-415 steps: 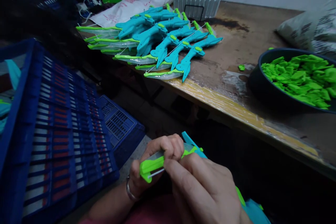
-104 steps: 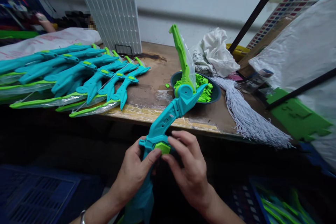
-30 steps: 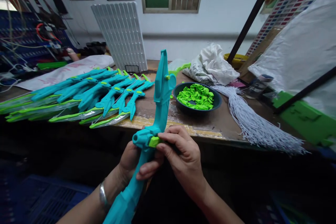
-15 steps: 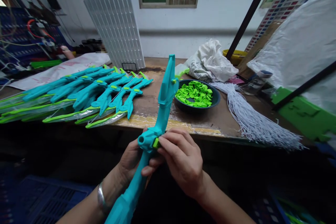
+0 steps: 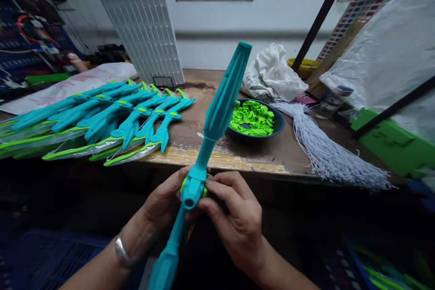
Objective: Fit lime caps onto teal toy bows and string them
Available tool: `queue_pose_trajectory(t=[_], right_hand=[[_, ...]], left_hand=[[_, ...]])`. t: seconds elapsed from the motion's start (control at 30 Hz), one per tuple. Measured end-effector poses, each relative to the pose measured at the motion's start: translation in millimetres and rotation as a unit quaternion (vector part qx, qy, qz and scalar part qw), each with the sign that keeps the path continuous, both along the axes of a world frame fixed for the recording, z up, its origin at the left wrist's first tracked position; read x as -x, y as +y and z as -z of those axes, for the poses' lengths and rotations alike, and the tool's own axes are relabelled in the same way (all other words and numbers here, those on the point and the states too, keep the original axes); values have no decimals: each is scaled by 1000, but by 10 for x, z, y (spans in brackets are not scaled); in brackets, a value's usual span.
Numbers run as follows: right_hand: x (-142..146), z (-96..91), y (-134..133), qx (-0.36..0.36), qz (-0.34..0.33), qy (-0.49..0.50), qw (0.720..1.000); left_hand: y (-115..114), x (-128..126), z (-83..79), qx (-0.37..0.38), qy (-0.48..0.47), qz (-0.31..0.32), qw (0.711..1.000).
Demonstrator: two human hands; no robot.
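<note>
A turquoise plastic toy bow [image 5: 222,106] is held slanting upright before me, its round hole facing me at the middle. My left hand [image 5: 161,206] is closed around that middle from the left, with some fingers hidden behind it. On the other side, my right hand [image 5: 238,219] has its thumb and fingertips closed at a small lime-green plastic piece [image 5: 204,191] against the bow's side. More green shows at the left edge of the same joint, near my left fingers.
Finished-looking turquoise and green toy bows [image 5: 117,108] lie in a row on the workbench [image 5: 193,122]. A dark bowl [image 5: 277,129] of lime-green pieces stands behind the bow, beside a bundle of white cords [image 5: 316,149]. A co-worker's hand [image 5: 77,61] shows far left.
The toy bow has turned about its length, so its hole now faces me and its upper limb shows edge-on. Both hands stay at its middle. The view has shifted slightly.
</note>
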State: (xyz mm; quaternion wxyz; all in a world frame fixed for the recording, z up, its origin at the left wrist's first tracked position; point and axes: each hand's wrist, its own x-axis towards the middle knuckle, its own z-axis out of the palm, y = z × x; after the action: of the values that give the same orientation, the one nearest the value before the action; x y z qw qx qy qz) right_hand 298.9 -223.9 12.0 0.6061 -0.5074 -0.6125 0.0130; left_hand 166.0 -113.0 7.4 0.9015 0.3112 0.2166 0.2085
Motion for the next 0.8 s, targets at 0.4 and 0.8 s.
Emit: queue_pose_trajectory(t=[0.4,0.8], right_hand=[[132,-61,10,74,16,-12,997],[-22,-150,-21,387,-59,7,920]], left_hand=[[8,156,22,-139,6,-107,985],[-33,279,34,-364,54,-69,927]])
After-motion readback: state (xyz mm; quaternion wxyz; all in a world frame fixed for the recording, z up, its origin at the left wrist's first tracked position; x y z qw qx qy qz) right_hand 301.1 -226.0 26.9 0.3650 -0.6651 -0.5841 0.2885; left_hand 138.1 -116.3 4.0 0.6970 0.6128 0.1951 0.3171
